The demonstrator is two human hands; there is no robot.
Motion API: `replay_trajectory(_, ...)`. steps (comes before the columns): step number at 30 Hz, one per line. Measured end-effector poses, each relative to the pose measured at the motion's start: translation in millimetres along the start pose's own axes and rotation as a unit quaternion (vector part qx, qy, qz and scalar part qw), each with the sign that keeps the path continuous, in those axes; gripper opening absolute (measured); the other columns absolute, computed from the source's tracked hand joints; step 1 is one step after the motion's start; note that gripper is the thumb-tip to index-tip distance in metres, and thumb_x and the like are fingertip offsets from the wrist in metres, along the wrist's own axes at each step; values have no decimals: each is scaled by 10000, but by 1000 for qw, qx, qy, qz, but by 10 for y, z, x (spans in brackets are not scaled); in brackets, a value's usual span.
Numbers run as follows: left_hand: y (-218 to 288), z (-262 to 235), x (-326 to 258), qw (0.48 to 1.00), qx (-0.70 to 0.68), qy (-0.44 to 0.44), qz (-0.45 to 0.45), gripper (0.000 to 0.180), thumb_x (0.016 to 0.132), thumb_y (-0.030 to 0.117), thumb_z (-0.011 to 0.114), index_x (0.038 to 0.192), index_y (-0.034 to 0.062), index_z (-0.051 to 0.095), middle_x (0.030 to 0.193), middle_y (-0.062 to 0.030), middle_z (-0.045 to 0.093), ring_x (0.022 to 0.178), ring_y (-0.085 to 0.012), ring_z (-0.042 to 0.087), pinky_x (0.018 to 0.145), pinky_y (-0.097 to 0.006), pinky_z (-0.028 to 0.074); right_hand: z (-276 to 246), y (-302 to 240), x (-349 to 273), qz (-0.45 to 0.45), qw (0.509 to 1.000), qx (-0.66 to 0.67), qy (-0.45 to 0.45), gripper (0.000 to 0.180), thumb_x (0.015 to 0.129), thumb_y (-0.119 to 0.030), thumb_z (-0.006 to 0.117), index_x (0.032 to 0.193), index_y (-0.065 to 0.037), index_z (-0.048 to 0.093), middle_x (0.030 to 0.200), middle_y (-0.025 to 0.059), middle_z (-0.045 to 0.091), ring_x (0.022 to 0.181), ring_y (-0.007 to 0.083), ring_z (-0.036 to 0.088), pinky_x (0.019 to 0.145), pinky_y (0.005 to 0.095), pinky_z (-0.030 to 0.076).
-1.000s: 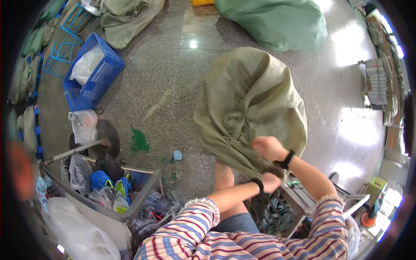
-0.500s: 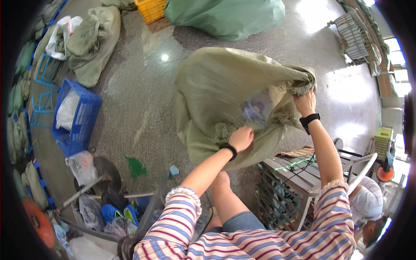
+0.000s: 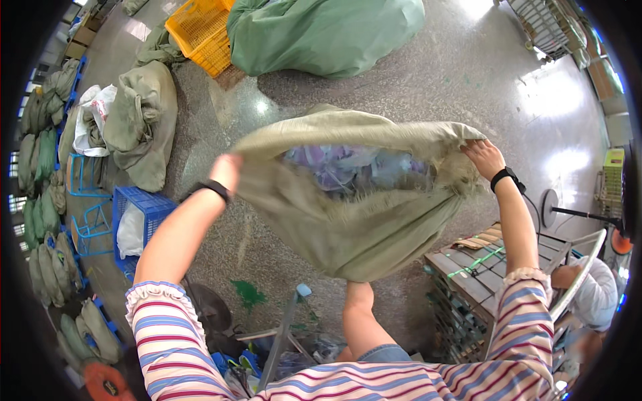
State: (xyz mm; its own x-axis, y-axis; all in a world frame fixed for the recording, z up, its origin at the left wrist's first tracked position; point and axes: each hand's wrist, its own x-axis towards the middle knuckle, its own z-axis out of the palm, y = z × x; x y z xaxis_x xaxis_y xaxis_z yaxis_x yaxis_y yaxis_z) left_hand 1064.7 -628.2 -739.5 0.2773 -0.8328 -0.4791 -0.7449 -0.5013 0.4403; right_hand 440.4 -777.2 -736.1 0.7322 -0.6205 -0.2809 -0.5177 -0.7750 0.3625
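Note:
A large olive-green woven sack (image 3: 374, 247) hangs in front of me, its mouth stretched wide and facing me. My left hand (image 3: 227, 172) is closed on the left corner of the mouth; its fingertips are partly hidden and a little blurred. At the right corner my right hand (image 3: 485, 158) grips the frayed rim, fingers bent over the cloth. Inside the sack lie several purple and pale items in clear plastic wrapping (image 3: 334, 164), too smeared to name exactly. A dark band circles each wrist.
A big green sack (image 3: 321, 33) and a yellow crate (image 3: 200, 37) stand ahead. To the left are an olive sack (image 3: 144, 127) and a blue crate (image 3: 150, 207). A slatted grey stand (image 3: 468, 267) is near right, with a person (image 3: 595, 294) beyond it.
My left hand has swung out leftward and up to the sack's left corner, drawing the mouth wide. More wrapped items show inside. The right hand stays on the rim.

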Motion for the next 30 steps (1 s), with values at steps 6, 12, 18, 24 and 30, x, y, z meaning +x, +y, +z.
replay_trajectory(6,84,41,303,870,336,126,339,132,762,126,515,787,114,644,791,-110,627,767,-229,634,644,-376,514,-320,-500,960,199,952,216,-87,199,794,-140,527,974,-129,610,973,76,625,1004,229,571,857,365,457)
replay_trajectory(12,984,1133,310,849,247,194,425,531,672,278,716,1138,107,529,1239,-127,450,1215,-321,387,943,-477,395,-1098,-1490,1200,85,994,49,-53,190,756,-189,572,878,-98,685,979,92,615,1093,332,474,959,639,277)
replay_trajectory(18,1360,1299,605,923,299,136,200,924,570,396,811,1303,119,323,1233,-148,437,1166,-309,426,908,-576,345,-400,-1726,1563,102,961,233,111,469,662,-254,740,1061,-79,565,1008,76,598,985,256,566,830,386,450)
replay_trajectory(24,730,1355,41,912,284,141,260,488,605,233,765,1025,136,536,1035,-65,490,1029,-246,481,808,-514,405,-278,-2049,1031,219,896,337,-190,546,588,-276,767,1042,-65,547,880,149,630,869,297,623,741,403,506)
replay_trajectory(30,737,721,-693,929,208,147,267,158,703,134,600,859,120,574,908,-56,541,883,-251,537,653,-413,478,-642,-2306,-74,149,878,419,-179,415,653,-126,578,1067,-103,589,865,171,644,824,356,621,719,443,492)
